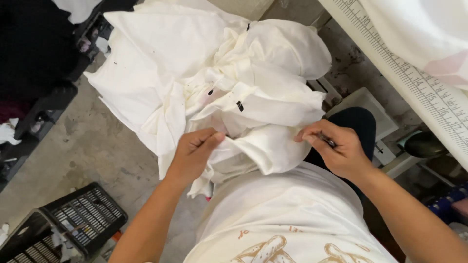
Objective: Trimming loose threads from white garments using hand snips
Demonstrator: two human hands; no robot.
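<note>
1. We are pinching a fold of the white garment pile [214,78] with our left hand [195,153], fingers clenched on the cloth.
2. Our right hand [336,148] is gripping a thin dark tool [325,140] at the pile's 4 o'clock edge.
3. The pile is lying across our lap, looking soft, light and floppy; hems seem the best holds.
4. A concrete floor [92,146] is showing below, black crates [83,214] at 7 o'clock, a ruled table edge [429,92] at 2 o'clock.
</note>
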